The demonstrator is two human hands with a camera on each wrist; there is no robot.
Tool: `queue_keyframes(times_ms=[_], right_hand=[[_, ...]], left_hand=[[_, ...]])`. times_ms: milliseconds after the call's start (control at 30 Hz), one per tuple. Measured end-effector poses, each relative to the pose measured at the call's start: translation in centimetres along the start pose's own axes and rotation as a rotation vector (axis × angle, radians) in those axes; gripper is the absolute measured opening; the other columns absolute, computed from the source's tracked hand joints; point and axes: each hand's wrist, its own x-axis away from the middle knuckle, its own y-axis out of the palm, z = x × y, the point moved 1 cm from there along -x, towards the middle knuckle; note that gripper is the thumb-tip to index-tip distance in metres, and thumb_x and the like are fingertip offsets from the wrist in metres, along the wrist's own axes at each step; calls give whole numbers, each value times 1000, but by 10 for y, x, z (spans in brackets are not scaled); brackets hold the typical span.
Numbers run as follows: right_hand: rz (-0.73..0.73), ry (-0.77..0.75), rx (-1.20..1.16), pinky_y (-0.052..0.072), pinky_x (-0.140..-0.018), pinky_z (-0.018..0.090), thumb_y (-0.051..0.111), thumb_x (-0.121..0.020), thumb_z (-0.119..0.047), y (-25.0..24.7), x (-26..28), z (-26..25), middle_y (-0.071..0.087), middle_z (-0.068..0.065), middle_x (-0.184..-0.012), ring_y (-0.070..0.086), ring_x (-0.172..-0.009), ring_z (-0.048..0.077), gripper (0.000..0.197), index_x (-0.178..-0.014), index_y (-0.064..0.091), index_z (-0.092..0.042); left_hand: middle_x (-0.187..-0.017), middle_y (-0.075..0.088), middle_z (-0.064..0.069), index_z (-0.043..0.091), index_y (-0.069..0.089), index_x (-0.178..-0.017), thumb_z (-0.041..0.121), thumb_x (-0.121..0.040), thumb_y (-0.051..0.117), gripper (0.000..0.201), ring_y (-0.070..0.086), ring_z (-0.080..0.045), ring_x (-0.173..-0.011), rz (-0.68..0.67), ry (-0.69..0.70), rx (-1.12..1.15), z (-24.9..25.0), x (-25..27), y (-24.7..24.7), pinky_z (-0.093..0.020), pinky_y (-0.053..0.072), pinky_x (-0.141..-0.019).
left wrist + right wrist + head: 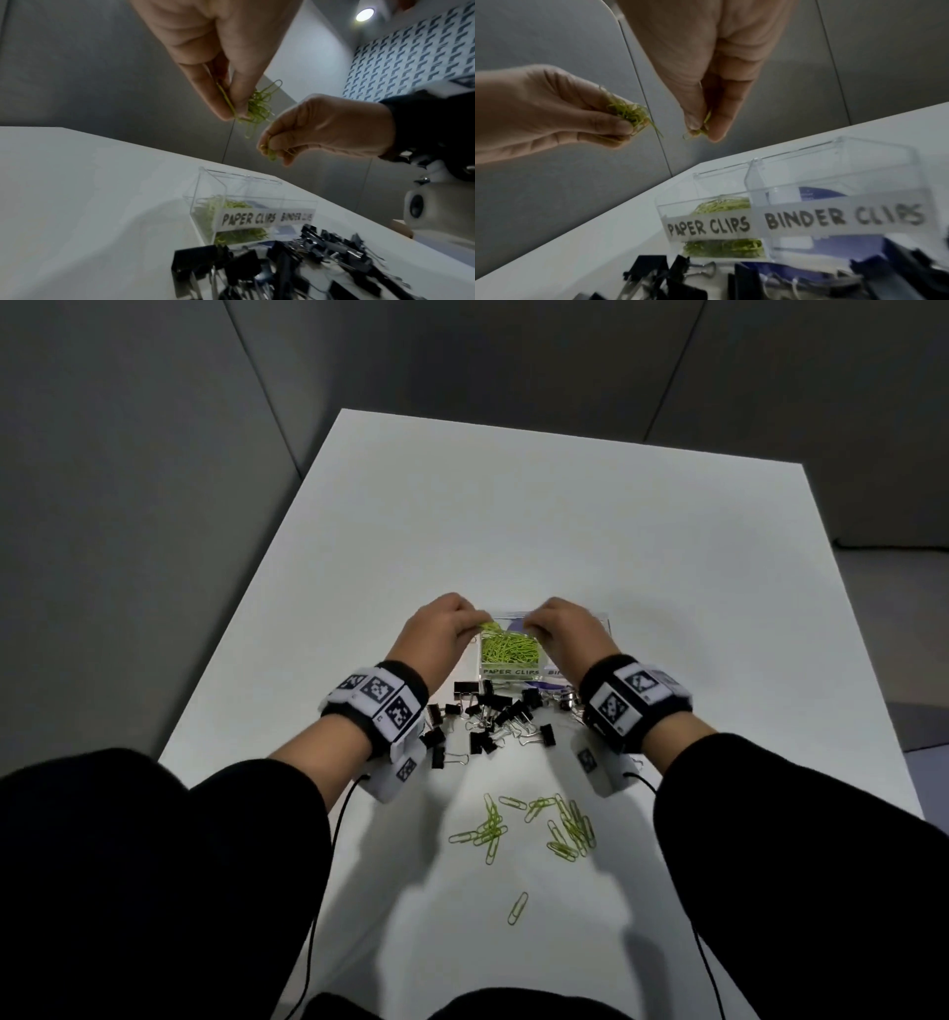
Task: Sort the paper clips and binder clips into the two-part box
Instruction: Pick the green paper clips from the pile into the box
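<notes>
A clear two-part box [513, 681] [205, 203] [834, 154] stands mid-table, labelled PAPER CLIPS on the left part and BINDER CLIPS on the right. Green paper clips [508, 648] fill the left part. My left hand [441, 629] [231, 113] [628, 123] pinches a bunch of green paper clips [257, 103] above that part. My right hand [557, 626] [703, 132] [276, 151] pinches a few green clips [700, 131] beside it. Black binder clips [488, 719] [282, 268] [680, 274] lie heaped in front of the box. Loose green paper clips [534, 824] lie nearer me.
The white table [462, 531] ends in edges at left, right and back, with grey walls beyond. One single green clip [517, 908] lies apart near the front. Black cables [318, 891] trail from both wrist bands.
</notes>
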Motion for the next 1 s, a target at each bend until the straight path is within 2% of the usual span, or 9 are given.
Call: queue_keyframes(times_ms=[67, 133, 267, 400, 467, 633, 767, 900, 1000], right_hand=[[-71, 49, 24, 50, -77, 40, 49, -90, 1, 12, -22, 2, 64, 20, -93, 61, -87, 34, 18, -92, 67, 4], [-144, 96, 44, 47, -72, 37, 44, -90, 4, 21, -31, 3, 63, 20, -87, 60, -83, 33, 20, -92, 64, 5], [-146, 122, 8, 49, -86, 43, 41, -95, -3, 20, -26, 7, 66, 19, -105, 60, -99, 35, 25, -107, 63, 1], [-57, 86, 3, 45, -86, 34, 48, -94, -12, 9, -4, 22, 61, 14, -109, 56, -101, 27, 23, -111, 61, -5], [-21, 104, 2, 45, -85, 33, 49, -93, -11, 6, 11, 31, 59, 12, -112, 55, -103, 26, 24, -115, 58, -7], [-94, 102, 6, 46, -82, 35, 49, -93, -10, 9, 50, 41, 62, 14, -108, 57, -98, 29, 19, -107, 61, -4], [-244, 118, 75, 43, -79, 25, 48, -94, -16, 20, 82, 43, 61, 9, -108, 58, -96, 23, 20, -106, 61, -7], [-379, 184, 136, 46, -80, 26, 51, -93, -28, 33, 114, 44, 59, 7, -114, 58, -97, 20, 26, -109, 59, -9], [-471, 242, 179, 44, -75, 26, 55, -88, -43, 40, 134, 40, 59, 7, -112, 58, -96, 20, 39, -107, 56, -9]], left_hand=[[-107, 62, -15, 9, 68, -112, 9, -92, 54, 25, 59, -29, -102, -51, -59, -28, -8, -16, 5, -24, 40, -86], [-109, 60, -14, 12, 67, -113, 11, -94, 51, 26, 57, -28, -103, -103, -96, -52, -13, -27, 12, -27, 41, -87], [-112, 59, -13, 13, 65, -118, 10, -95, 48, 29, 55, -28, -106, -185, -104, -86, -14, -39, 28, -28, 39, -88], [-113, 59, -13, 13, 63, -121, 11, -95, 48, 30, 56, -29, -104, -323, -29, -144, -6, -48, 42, -32, 42, -89], [-116, 58, -13, 13, 61, -122, 9, -95, 48, 31, 56, -30, -106, -416, 12, -206, -2, -51, 49, -34, 44, -92], [-125, 59, -8, 18, 57, -127, 1, -93, 45, 40, 57, -27, -109, -502, 42, -214, 8, -50, 51, -32, 45, -95], [-130, 53, -2, 19, 54, -129, 4, -91, 43, 42, 52, -22, -116, -447, 98, -244, 15, -31, 41, -32, 45, -90], [-130, 52, -1, 20, 54, -127, 6, -91, 46, 39, 50, -19, -116, -444, 179, -262, 23, 8, 32, -29, 47, -88], [-124, 54, 1, 19, 56, -121, 18, -95, 44, 29, 54, -17, -110, -534, 190, -273, 22, 53, 37, -26, 48, -86]])
